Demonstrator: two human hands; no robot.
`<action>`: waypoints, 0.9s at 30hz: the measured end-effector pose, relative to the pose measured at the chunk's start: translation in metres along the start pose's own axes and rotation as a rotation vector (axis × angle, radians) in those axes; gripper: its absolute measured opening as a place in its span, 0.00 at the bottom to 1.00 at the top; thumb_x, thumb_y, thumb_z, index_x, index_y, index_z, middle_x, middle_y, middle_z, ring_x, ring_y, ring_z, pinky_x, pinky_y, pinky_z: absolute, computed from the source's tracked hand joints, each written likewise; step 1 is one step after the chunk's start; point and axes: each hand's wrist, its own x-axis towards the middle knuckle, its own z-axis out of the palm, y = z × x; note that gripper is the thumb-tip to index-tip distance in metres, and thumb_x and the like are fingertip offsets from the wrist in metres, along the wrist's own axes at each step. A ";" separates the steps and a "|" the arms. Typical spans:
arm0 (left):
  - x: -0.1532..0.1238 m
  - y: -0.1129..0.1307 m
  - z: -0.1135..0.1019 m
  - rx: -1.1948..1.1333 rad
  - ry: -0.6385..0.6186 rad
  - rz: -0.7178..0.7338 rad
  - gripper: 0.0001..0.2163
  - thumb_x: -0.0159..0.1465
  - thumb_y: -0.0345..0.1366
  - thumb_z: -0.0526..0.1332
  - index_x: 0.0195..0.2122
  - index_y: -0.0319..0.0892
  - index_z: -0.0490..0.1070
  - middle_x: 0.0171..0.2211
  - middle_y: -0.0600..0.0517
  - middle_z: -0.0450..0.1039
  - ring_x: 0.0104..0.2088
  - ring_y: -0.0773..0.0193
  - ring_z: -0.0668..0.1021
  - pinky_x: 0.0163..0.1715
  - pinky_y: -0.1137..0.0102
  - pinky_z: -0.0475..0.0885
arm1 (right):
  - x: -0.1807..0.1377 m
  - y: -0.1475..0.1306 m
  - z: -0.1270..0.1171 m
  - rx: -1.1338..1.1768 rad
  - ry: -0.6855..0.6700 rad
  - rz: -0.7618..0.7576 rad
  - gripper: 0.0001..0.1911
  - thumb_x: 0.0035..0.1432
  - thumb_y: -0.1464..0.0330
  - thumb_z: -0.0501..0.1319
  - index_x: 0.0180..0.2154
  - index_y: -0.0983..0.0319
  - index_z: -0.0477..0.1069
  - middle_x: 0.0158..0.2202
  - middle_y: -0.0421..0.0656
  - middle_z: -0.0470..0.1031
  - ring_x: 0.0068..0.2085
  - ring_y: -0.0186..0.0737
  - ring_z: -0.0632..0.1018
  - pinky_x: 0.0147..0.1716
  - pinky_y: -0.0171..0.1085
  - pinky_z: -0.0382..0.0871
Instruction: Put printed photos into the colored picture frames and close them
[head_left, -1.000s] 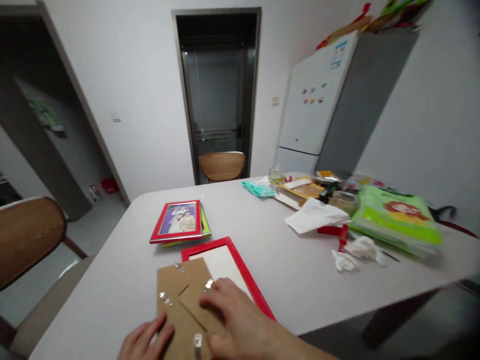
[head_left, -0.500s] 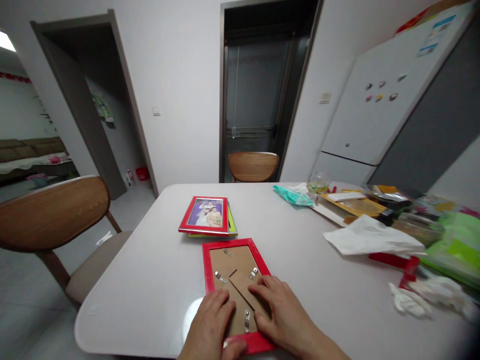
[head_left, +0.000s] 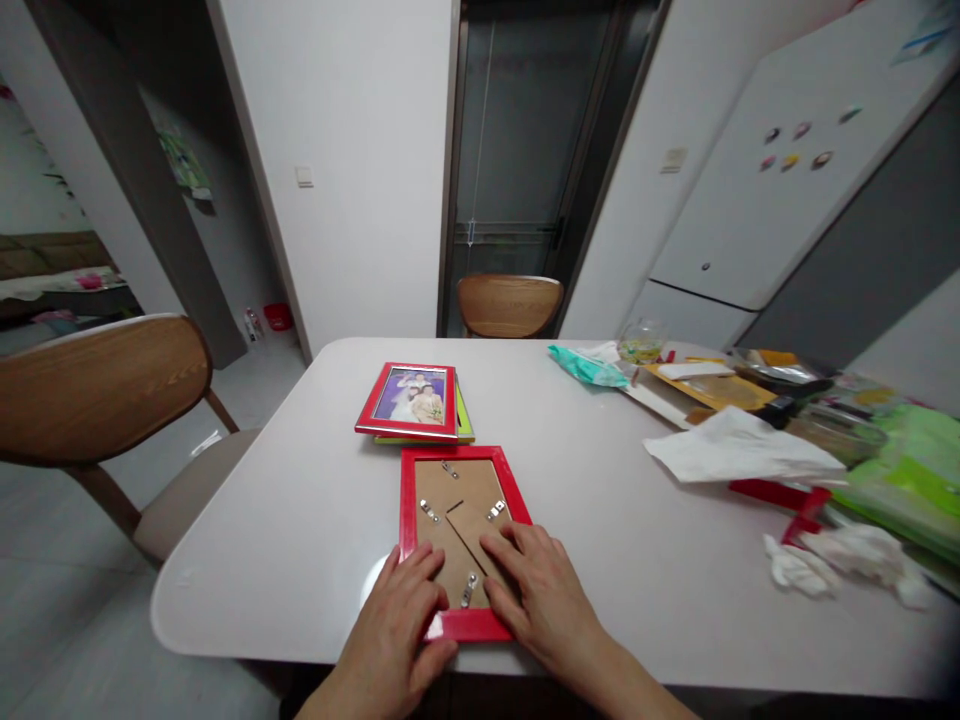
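Observation:
A red picture frame (head_left: 471, 627) lies face down near the table's front edge, its brown backing board (head_left: 448, 560) showing. Several small metal clips sit around the board, among them one clip (head_left: 469, 590) near the bottom rail, and a dark slit cuts across its middle. My left hand (head_left: 397, 610) grips the frame's lower left corner, fingers on top and thumb at the front edge. Across the right rail lies my right hand (head_left: 536, 590), thumb and fingers apart, fingertips resting on the backing beside the slit. The picture side is hidden.
Beyond the frame, another red frame with a photo (head_left: 409, 402) lies on a yellow-green one (head_left: 465, 415). On the right are a teal packet (head_left: 587, 367), white paper (head_left: 742, 447), crumpled tissues (head_left: 802, 567) and a green bag (head_left: 915, 465). Chairs stand left and behind.
My left thumb has slid off the bottom rail to the frame's front edge. My right hand stays on the backing. The whole view has shifted as my head tilted down.

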 end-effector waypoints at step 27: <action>0.009 0.005 0.004 0.149 0.076 0.003 0.10 0.49 0.39 0.61 0.30 0.40 0.65 0.47 0.39 0.68 0.47 0.49 0.70 0.44 0.49 0.62 | 0.028 0.034 0.000 0.079 0.092 -0.029 0.13 0.51 0.75 0.49 0.35 0.66 0.70 0.44 0.50 0.63 0.47 0.43 0.61 0.47 0.42 0.58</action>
